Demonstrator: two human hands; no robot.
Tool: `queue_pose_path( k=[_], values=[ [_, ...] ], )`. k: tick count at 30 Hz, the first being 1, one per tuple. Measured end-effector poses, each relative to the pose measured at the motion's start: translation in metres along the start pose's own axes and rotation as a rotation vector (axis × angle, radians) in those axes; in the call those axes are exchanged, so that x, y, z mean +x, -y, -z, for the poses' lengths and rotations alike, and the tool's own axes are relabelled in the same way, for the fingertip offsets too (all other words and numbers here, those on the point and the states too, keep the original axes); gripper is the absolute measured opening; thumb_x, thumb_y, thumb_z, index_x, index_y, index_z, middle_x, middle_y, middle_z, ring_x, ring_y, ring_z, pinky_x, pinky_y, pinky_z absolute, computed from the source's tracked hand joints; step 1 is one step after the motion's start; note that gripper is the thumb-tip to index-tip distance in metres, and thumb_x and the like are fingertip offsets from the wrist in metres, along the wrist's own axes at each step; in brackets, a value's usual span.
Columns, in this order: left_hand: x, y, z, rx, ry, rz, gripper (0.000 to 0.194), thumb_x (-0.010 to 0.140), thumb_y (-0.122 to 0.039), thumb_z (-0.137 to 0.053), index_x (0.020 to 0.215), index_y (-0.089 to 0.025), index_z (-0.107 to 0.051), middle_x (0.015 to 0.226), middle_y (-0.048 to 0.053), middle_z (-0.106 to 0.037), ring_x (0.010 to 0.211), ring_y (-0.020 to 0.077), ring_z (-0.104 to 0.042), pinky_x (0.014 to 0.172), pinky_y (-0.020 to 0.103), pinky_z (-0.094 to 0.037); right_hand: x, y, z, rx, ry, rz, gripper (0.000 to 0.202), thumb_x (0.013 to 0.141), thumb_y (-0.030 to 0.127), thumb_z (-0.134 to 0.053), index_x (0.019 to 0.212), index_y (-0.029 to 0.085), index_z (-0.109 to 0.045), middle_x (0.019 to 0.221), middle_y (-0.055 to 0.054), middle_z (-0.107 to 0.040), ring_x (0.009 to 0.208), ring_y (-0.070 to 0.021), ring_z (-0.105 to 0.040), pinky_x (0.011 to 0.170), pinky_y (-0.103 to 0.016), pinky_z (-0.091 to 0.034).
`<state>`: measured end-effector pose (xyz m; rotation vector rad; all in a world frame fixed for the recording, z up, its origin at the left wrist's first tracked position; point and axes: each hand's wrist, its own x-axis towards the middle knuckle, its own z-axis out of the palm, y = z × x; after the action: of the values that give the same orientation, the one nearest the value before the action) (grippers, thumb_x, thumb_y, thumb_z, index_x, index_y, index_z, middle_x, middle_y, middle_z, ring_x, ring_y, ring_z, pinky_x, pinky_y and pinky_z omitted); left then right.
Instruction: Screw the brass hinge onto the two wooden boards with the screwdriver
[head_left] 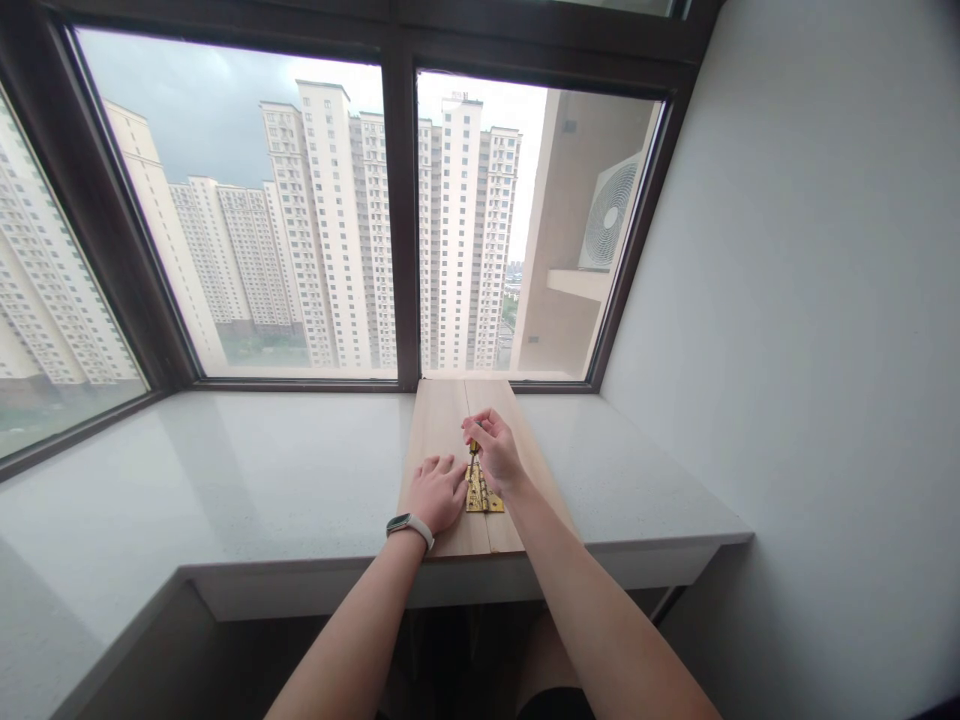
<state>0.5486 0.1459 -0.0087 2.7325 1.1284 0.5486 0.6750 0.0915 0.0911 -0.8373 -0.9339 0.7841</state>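
A brass-coloured hinge (485, 492) lies across the seam between two pale wooden boards (442, 420) set side by side. My right hand (493, 448) is closed around a screwdriver (474, 447) with a yellow and black handle, held upright. Its shaft points down at the upper left part of the hinge; whether the tip sits in a screw is too small to tell. Flat on the left board rests my left hand (437, 492), fingers spread, with the fingertips beside the hinge's left edge. A watch band (410, 528) circles the left wrist.
The boards lie on a white countertop (300, 480), reaching from its front edge back to the window frame (407, 230). A white wall (787, 260) rises on the right. Below the counter's front edge, part of my legs shows in shadow.
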Motion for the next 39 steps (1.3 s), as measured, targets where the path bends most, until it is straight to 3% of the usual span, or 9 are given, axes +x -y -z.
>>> queue_pose_path(
  k=[5,9,14,18,27,35,39],
  values=[
    [0.000,0.000,0.000,0.008,0.001,0.000,0.048,0.105,-0.053,-0.035,0.148,-0.042,-0.052,0.157,0.004,-0.048,0.143,0.0344,-0.037,0.116,0.054,-0.032,-0.002,0.006,0.000,0.033,0.064,-0.012,0.016,0.082,0.039,-0.073,0.080,0.022,-0.071,0.078,-0.002,-0.068,0.069,-0.0162,-0.057,0.071,-0.032,-0.046],
    [0.000,0.002,-0.002,0.002,-0.021,-0.013,0.047,0.105,-0.053,-0.035,0.147,-0.042,-0.053,0.156,0.004,-0.048,0.143,0.0344,-0.038,0.116,0.054,-0.032,-0.001,0.003,0.001,0.029,0.036,-0.021,0.017,0.080,0.038,-0.079,0.077,0.022,-0.072,0.083,-0.003,-0.070,0.075,-0.0169,-0.059,0.077,-0.033,-0.048],
    [0.001,0.004,-0.005,0.000,-0.029,-0.018,0.047,0.105,-0.054,-0.036,0.146,-0.041,-0.054,0.156,0.004,-0.049,0.143,0.0345,-0.038,0.116,0.054,-0.032,0.004,-0.002,0.001,0.056,-0.037,-0.029,0.028,0.072,0.040,-0.090,0.080,0.023,-0.069,0.082,-0.002,-0.070,0.080,-0.0181,-0.064,0.081,-0.034,-0.048],
    [0.001,0.004,-0.006,0.002,-0.017,-0.012,0.048,0.105,-0.054,-0.035,0.147,-0.041,-0.054,0.157,0.004,-0.048,0.144,0.0343,-0.037,0.117,0.054,-0.031,0.005,-0.004,0.001,0.035,-0.073,-0.024,0.037,0.068,0.041,-0.093,0.079,0.023,-0.062,0.078,0.001,-0.068,0.071,-0.0151,-0.060,0.073,-0.031,-0.046],
    [0.002,0.003,-0.005,0.008,-0.012,-0.010,0.048,0.105,-0.055,-0.035,0.148,-0.040,-0.053,0.158,0.004,-0.048,0.144,0.0348,-0.037,0.117,0.054,-0.032,-0.002,0.005,0.001,0.084,0.082,-0.020,0.016,0.085,0.037,-0.072,0.082,0.022,-0.069,0.083,-0.003,-0.069,0.070,-0.0152,-0.055,0.073,-0.031,-0.045],
    [0.001,0.002,-0.004,0.004,-0.016,-0.004,0.047,0.105,-0.052,-0.037,0.147,-0.041,-0.054,0.157,0.003,-0.048,0.144,0.0337,-0.037,0.118,0.052,-0.031,0.001,-0.004,0.004,0.036,-0.002,-0.041,0.024,0.079,0.041,-0.083,0.081,0.021,-0.070,0.085,-0.003,-0.071,0.082,-0.0176,-0.063,0.083,-0.033,-0.047],
    [0.001,0.003,-0.005,0.010,-0.015,-0.007,0.046,0.105,-0.052,-0.037,0.146,-0.040,-0.054,0.157,0.003,-0.047,0.144,0.0336,-0.036,0.118,0.052,-0.030,0.003,-0.008,0.003,0.025,-0.029,-0.035,0.033,0.073,0.042,-0.090,0.082,0.022,-0.066,0.082,-0.002,-0.071,0.078,-0.0171,-0.063,0.079,-0.032,-0.046]
  ],
)
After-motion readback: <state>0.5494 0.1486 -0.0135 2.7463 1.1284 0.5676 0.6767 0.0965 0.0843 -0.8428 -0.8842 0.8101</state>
